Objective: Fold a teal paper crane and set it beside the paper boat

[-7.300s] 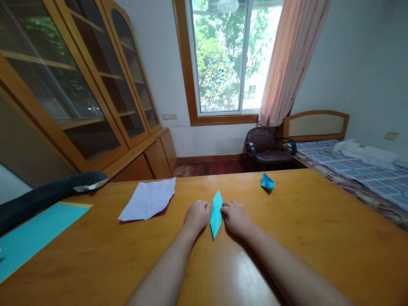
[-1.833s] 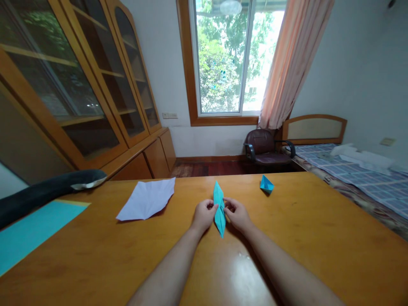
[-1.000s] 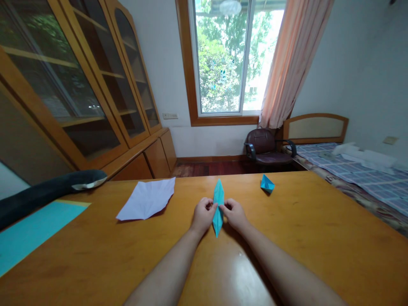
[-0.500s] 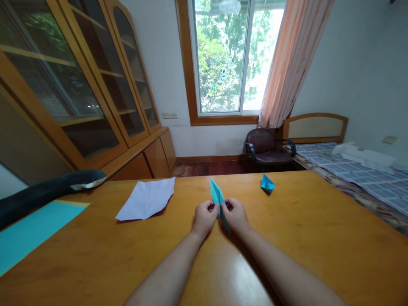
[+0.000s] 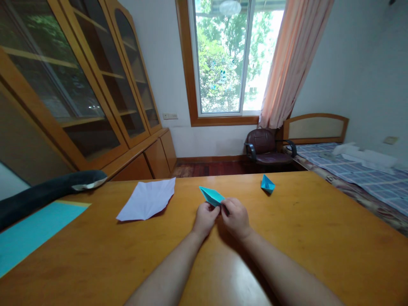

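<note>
Both hands meet over the middle of a wooden table [image 5: 302, 238]. A narrow folded piece of blue paper [image 5: 211, 196] sticks out from between them, its pointed end aimed up and to the left. My left hand [image 5: 205, 219] pinches its near end from the left. My right hand [image 5: 235, 217] closes over the same end from the right and hides the lower part of the paper. A small folded blue paper boat [image 5: 267, 184] stands on the table beyond my right hand.
A creased white paper sheet [image 5: 147, 199] lies flat to the left. A blue sheet [image 5: 30, 236] covers the table's left end beside a dark padded armrest [image 5: 47, 193]. Behind the table are glass-door cabinets [image 5: 79, 85], a chair [image 5: 266, 146] and a bed [image 5: 357, 170].
The blue paper lay flat under both hands, then was lifted upright. In the last half second it has swung from near vertical to pointing left, and my right hand has closed over its lower end.
</note>
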The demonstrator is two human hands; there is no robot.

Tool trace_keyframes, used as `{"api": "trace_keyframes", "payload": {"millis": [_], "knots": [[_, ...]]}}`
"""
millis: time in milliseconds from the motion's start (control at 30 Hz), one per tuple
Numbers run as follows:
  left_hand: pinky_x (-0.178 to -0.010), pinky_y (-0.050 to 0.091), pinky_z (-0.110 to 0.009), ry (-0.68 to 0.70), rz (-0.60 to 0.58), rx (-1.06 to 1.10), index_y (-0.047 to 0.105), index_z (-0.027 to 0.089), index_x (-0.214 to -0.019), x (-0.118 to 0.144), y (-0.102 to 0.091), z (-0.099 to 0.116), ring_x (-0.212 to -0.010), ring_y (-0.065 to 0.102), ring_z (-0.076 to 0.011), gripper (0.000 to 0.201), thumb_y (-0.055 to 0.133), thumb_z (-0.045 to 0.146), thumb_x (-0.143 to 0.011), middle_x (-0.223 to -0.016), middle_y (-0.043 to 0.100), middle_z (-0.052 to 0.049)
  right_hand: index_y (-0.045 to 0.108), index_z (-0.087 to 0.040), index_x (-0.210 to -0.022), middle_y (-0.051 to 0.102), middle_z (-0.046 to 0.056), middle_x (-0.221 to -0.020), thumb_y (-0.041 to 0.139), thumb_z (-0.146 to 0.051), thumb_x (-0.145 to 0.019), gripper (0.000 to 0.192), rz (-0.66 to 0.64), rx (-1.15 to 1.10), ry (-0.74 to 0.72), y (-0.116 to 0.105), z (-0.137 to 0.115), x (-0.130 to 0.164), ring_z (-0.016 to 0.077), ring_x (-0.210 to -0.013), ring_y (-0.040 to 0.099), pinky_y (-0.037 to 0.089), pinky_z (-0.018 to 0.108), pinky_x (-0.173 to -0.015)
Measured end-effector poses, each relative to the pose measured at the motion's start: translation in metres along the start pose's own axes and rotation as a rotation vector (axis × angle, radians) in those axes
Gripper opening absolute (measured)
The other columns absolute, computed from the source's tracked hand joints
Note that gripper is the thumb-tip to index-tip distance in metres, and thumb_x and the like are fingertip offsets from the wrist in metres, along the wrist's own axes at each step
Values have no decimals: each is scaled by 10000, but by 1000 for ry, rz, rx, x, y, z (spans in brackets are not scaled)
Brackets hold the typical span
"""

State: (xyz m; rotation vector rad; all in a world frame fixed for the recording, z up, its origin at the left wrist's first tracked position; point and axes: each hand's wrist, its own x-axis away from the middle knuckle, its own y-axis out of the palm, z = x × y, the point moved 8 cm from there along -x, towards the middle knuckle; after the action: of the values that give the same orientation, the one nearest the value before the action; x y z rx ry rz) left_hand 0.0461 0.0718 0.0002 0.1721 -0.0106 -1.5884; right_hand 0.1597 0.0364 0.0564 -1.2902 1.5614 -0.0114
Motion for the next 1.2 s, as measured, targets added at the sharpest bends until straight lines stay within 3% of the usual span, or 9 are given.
{"api": "trace_keyframes", "payload": {"millis": [200,433,767,1000,1200], "knots": [[-523,409,-214,-47,8,112,603,132,-644,2,1,0,-522,516,-102,134,675,245,-636,-553,593,16,685,-196,-889,675,73,-849,468,-118,-861,233,-38,27,-67,4,-7,3,190,-801,575,444,280,-759],[-482,381,-190,-79,87,146,598,125,-676,-1,-8,-8,-489,494,-76,137,668,232,-624,-574,600,15,690,-192,-992,676,85,-894,462,-58,-822,314,-61,-25,-87,8,-5,4,202,-835,585,470,293,-782],[-468,349,-172,-71,64,289,589,128,-696,-4,-7,-10,-491,476,-55,227,739,271,-605,-582,590,34,695,-206,-1058,642,84,-871,449,-56,-841,361,-143,38,-113,19,-1,7,196,-829,561,470,285,-759],[-652,498,-254,-99,30,435,613,134,-865,0,-4,-6,-708,636,-144,396,782,378,-602,-791,687,-41,651,-201,-1156,637,99,-928,476,-96,-861,360,-180,90,-151,23,-4,7,206,-855,556,472,299,-773],[-550,467,-223,-124,170,363,606,113,-725,-6,-21,-15,-588,614,-124,377,812,386,-564,-666,668,-30,660,-202,-1097,639,88,-933,487,-71,-815,356,-165,61,-145,19,0,5,202,-847,560,465,303,-777]]}}
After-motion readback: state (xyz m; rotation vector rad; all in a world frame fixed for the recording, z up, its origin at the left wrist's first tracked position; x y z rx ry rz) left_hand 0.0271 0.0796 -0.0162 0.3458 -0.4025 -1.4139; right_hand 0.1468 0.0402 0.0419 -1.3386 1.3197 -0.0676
